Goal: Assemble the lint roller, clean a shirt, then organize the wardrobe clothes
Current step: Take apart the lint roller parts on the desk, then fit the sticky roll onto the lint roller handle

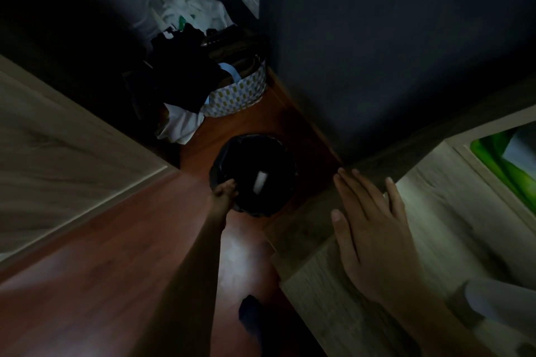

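right hand flat on cabinet top, fingers spread, left hand gripping bin rim

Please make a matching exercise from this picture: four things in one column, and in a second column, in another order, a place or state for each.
Things:
1. left hand
2. right hand
3. patterned basket
4. white piece

Places or states:
A. lies inside the black-lined bin
B. rests flat on the wooden furniture top
C. stands by the dark wall, full of clothes
D. reaches down to the bin's rim

Pairs: 1-D, 2-B, 3-C, 4-A
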Motion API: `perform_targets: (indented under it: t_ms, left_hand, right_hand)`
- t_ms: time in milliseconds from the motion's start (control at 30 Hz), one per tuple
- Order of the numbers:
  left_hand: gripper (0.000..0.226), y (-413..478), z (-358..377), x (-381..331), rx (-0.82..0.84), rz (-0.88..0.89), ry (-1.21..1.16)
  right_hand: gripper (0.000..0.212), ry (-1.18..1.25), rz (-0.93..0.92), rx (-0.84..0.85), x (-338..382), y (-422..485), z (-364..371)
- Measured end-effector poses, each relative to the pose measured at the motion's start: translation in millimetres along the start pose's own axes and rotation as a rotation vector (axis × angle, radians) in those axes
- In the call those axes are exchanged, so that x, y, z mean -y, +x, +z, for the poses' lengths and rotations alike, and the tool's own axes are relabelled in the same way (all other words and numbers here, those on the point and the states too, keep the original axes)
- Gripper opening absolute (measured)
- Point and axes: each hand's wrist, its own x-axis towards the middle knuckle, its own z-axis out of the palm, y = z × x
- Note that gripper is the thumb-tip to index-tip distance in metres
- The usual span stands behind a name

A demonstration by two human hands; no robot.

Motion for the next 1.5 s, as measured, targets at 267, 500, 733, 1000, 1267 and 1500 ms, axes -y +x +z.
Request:
perform_targets:
  t_ms: [267,500,733,1000,1267,1500]
  left_hand:
    - [0.032,-81,-7,-42,-0.037,0.079,-0.086]
    - [0.024,-203,-12,-85,-0.008,0.173,-0.155]
    - [0.025,-302,11,-111,0.047,0.255,-0.133]
    - [0.025,-359,54,-121,0.092,0.427,0.069]
    - [0.031,-390,104,-86,0.154,0.534,0.532]
    - [0.065,-394,144,-34,0.209,0.713,1.187]
  right_hand:
    - [0.057,-0.004,-0.006,0.014,0,-3,-5]
    - [0.059,0.007,-0.022,0.011,0,-7,-11]
    - [0.059,0.299,0.029,0.032,-2,-25,-20]
    - [0.036,0.864,-0.011,-0.367,-8,-116,-126]
    - [0.043,0.363,0.004,-0.417,-105,-150,-122]
    - [0.045,0.509,0.083,-0.073,-121,-151,-100]
